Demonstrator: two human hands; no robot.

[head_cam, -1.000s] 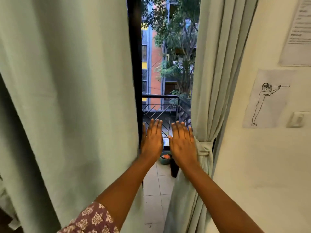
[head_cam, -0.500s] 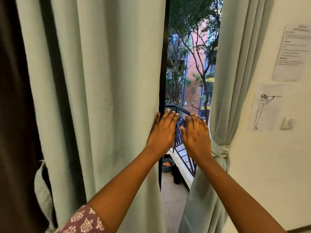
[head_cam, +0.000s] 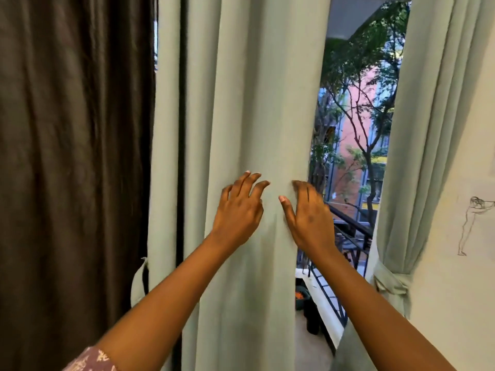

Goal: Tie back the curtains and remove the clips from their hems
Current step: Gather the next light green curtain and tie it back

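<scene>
Both hands rest spread on the loose curtain, neither one gripping it.

The left hand (head_cam: 237, 212) and right hand (head_cam: 308, 212) lie with fingers apart on the left curtain (head_cam: 254, 116), the right near its edge; unpinched folds may spring back wide before the hanging tie-back (head_cam: 138, 282) reaches them. The right curtain (head_cam: 417, 145) is already tied; no clips show.

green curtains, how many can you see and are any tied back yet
2. One green curtain hangs loose in the middle, with both hands, left and right, on it. The other, at the right by the wall, is tied back with a knot. More may be out of view.
</scene>
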